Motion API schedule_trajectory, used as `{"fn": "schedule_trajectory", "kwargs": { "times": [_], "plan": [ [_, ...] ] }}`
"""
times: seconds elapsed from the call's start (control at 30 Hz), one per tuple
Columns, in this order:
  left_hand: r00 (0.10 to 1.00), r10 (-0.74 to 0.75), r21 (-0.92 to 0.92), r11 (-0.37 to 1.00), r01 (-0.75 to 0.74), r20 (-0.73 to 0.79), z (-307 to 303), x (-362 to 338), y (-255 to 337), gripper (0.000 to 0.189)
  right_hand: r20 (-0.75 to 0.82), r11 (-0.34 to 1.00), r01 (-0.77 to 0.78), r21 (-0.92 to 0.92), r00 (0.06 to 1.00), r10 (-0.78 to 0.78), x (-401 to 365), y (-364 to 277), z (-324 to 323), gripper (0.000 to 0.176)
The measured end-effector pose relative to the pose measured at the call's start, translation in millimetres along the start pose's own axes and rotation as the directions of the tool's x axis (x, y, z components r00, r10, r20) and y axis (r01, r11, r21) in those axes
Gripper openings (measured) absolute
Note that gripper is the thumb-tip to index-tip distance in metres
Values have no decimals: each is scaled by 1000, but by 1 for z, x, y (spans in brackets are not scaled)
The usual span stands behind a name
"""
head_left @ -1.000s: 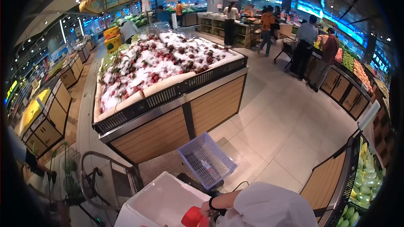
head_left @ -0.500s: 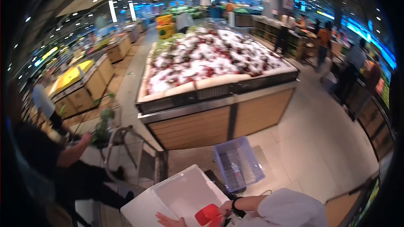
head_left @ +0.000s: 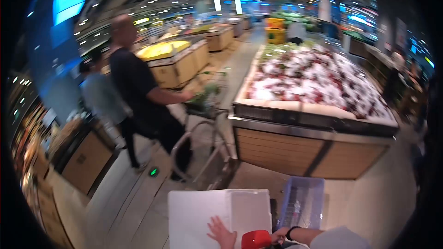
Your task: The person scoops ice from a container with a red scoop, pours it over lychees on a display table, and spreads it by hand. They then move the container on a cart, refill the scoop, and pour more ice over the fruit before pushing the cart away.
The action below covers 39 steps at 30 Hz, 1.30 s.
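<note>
At the bottom of the view a white foam box stands in front of me. My left hand lies against it with the fingers spread and holds nothing. My right hand, with a black band at the wrist, grips a red plastic scoop over the box's near right part. The scoop's handle is mostly hidden by the fingers. Just beyond the right forearm, a blue plastic crate sits on the floor with what looks like a clear bottle inside.
A large wood-sided display stand heaped with dark red fruit and ice rises ahead. To the left a person in dark clothes holds a shopping cart, with another person behind. Yellow-topped stands lie farther back.
The view has swung left, so the display stand and crate appear farther right. The cart and two people now show more fully. My right hand keeps the scoop; my left stays spread at the box.
</note>
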<state>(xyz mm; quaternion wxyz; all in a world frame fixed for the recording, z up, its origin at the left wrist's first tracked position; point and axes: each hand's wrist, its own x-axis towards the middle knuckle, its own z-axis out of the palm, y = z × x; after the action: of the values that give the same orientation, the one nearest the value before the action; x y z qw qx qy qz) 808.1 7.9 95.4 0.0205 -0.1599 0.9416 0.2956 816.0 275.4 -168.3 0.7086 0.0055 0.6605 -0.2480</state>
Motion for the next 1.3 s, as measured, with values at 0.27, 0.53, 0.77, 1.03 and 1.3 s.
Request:
{"fn": "schedule_trajectory", "kwargs": {
  "times": [0.27,0.53,0.77,1.03,1.3],
  "plan": [
    [999,-3,136,991,-4,52,1,14,17,103,-293,939,308,-151,894,-340,-1,4,-10,29],
    [999,-35,34,999,34,16,-2,38,-19,99,-476,771,84,-631,744,-470,-78,-38,7,34],
    [1000,15,-86,996,-13,19,-12,47,-52,98,-467,638,67,-767,624,-627,-17,-31,-38,67],
    [947,-321,-201,927,316,8,-2,50,-48,98,-515,529,86,-845,142,-846,105,-110,-161,14],
    [816,-572,-312,794,522,-90,3,71,-17,95,-558,507,-243,-827,477,-680,181,-179,-235,50]
  ]
}}
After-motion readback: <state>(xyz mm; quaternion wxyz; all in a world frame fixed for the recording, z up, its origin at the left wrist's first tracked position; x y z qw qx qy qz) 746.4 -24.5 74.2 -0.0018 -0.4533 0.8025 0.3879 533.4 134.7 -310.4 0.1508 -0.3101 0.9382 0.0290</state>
